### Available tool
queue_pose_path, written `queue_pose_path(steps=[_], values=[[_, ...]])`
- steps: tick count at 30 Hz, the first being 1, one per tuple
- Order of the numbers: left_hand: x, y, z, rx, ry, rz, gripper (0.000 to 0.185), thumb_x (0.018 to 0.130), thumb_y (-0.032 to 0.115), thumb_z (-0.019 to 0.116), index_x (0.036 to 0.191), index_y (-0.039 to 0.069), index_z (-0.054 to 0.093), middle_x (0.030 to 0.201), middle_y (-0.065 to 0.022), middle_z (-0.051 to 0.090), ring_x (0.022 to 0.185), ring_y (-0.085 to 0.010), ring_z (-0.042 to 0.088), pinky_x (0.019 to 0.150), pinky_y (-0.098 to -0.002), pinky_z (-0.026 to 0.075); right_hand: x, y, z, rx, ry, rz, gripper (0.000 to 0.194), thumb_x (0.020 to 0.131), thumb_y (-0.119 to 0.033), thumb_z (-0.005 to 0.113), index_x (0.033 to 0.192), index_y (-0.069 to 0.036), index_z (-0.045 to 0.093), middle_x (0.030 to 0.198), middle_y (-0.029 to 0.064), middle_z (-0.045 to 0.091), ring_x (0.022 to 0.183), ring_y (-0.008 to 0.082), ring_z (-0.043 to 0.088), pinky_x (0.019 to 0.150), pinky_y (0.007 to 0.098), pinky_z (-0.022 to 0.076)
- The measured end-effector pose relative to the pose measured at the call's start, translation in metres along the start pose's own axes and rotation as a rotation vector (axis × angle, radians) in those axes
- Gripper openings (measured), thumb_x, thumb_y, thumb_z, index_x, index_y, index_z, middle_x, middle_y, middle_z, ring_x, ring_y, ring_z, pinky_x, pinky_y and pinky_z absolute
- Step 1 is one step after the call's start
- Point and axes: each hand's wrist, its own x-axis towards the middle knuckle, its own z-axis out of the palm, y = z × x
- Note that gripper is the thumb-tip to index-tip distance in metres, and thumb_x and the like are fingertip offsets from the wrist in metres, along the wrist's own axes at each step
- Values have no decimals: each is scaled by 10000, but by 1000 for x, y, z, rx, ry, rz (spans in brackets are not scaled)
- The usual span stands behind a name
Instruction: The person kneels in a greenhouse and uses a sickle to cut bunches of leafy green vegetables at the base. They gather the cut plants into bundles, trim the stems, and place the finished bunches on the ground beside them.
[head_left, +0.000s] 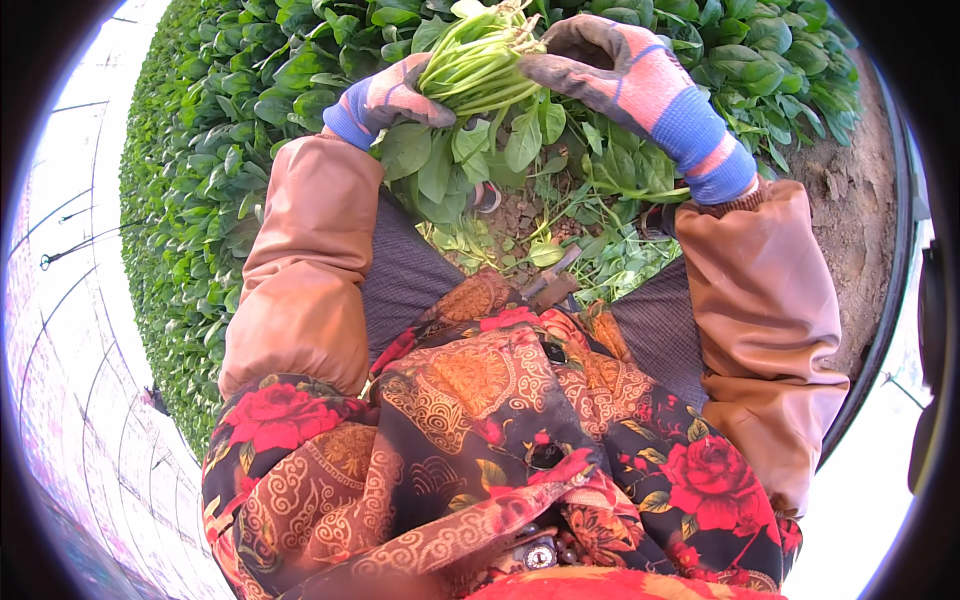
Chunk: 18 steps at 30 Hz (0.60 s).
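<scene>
A bunch of spinach (480, 67) lies across the top middle of the head view, its pale stems and roots up and its leaves hanging down. My left hand (401, 94), in a pink, blue and grey work glove, grips the stems from the left. My right hand (607, 67), gloved alike, is curved at the root end on the right, thumb and fingers apart; its fingertips are at the bunch's edge, and whether they touch it is not clear. More spinach leaves (630, 169) lie below my right hand.
Dense spinach plants (202, 225) grow at the left and top. Between my legs are soil with loose leaves and stems (480, 244) and a tool, perhaps a knife (555, 277), partly hidden by my clothing. Bare soil (847, 195) and a dark curved edge (896, 262) run along the right.
</scene>
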Motion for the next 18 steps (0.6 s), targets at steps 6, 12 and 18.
queue_pose_path(steps=[6,12,18], values=[[-2,11,10,122,76,-65,617,678,83,748,1250,-1,533,1080,-50,646,930,-103,575,831,-266,483,6,24,-7,-354,25,-373,304,887,-239,664,1082,-8,627,893,41,645,808,88,575,748,250,490],[1,16,9,330,106,-3,609,669,54,772,1232,1,544,1047,-47,655,892,-91,574,803,-268,496,2,27,4,128,89,-633,206,885,-107,595,1055,6,623,959,92,643,819,184,601,734,316,507],[-12,23,8,180,98,-17,643,684,51,766,1273,-7,516,1120,-53,641,988,-100,565,895,-275,466,-24,-9,-40,-5,227,-364,207,931,-114,578,1052,43,639,987,81,673,850,116,614,784,250,499]])
